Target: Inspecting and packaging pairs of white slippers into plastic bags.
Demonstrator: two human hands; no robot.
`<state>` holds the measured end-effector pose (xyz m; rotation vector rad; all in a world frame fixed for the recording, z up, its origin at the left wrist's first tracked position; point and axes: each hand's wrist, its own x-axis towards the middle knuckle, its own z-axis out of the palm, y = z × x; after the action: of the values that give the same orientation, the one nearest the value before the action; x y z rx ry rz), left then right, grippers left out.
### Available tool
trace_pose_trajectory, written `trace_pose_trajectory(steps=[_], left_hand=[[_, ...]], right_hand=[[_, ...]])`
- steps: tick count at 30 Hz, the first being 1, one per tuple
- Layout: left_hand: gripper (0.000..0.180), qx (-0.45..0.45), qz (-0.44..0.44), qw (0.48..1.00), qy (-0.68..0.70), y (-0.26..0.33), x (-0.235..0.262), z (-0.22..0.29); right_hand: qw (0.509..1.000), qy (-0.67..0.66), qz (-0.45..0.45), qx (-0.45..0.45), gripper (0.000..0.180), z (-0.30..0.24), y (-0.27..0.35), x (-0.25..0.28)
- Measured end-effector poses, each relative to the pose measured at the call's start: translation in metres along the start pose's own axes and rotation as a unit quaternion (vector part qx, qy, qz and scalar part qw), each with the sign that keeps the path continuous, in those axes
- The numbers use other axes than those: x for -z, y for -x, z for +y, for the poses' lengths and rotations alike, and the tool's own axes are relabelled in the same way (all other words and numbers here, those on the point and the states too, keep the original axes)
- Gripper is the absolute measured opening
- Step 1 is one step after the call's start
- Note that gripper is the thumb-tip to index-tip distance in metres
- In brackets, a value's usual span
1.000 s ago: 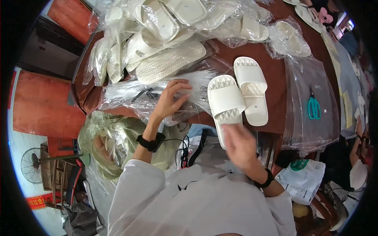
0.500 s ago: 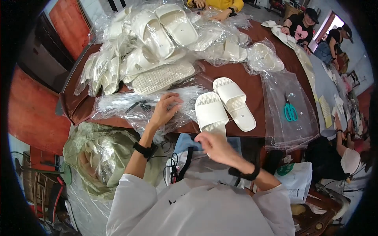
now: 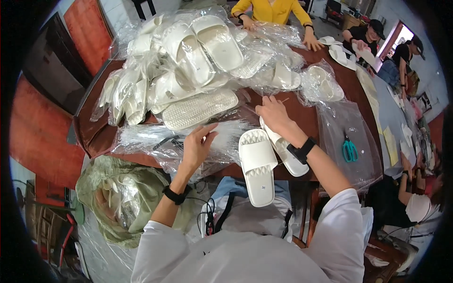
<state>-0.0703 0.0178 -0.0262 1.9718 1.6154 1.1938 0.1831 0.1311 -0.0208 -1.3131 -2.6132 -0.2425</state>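
Observation:
Two unwrapped white slide slippers lie side by side before me. The left slipper (image 3: 259, 187) has its heel past the table's near edge; the right slipper (image 3: 293, 162) lies partly under my right arm. My right hand (image 3: 276, 115) is curled over the right slipper's toe end, its grip partly hidden by the hand itself. My left hand (image 3: 197, 147) hovers open, thumb and forefinger apart, beside a bundle of thin clear plastic strips (image 3: 226, 134). Beyond it lies a slipper in clear wrap, sole up (image 3: 200, 109).
A heap of bagged white slippers (image 3: 188, 56) covers the brown table's (image 3: 101, 127) far left. Teal-handled scissors (image 3: 349, 150) rest on flat clear bags (image 3: 332, 137) at right. A green sack (image 3: 106, 207) stands lower left. A person in yellow (image 3: 271, 12) leans hands on the far side.
My right hand has moved forward from the left slipper's heel to the right slipper's toe. The left hand has stayed near the strips. The person in yellow shows more, an arm stretched onto the table.

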Motion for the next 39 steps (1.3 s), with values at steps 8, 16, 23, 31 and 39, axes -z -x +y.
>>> trace_pose_trajectory(steps=[8,16,23,31,39], left_hand=[[0.014,0.024,0.011,0.982,-0.189,-0.015,-0.007,-0.019],[0.013,-0.027,0.012,0.964,-0.263,-0.022,-0.007,-0.005],[0.027,-0.071,-0.019,0.975,-0.208,-0.022,-0.004,0.041],[0.014,-0.014,-0.134,0.989,-0.058,-0.019,-0.053,0.04],[0.014,0.022,-0.149,0.988,-0.04,-0.027,-0.069,0.032]], right_hand=[[0.987,-0.137,0.051,-0.064,0.015,0.007,-0.009,-0.007],[0.937,-0.321,0.046,-0.13,0.017,0.013,0.078,0.061],[0.952,-0.258,0.085,-0.141,0.02,0.0,0.107,0.05],[0.95,-0.302,0.076,-0.004,0.021,-0.022,0.058,0.029],[0.966,-0.253,0.041,-0.01,0.025,-0.022,0.055,0.013]])
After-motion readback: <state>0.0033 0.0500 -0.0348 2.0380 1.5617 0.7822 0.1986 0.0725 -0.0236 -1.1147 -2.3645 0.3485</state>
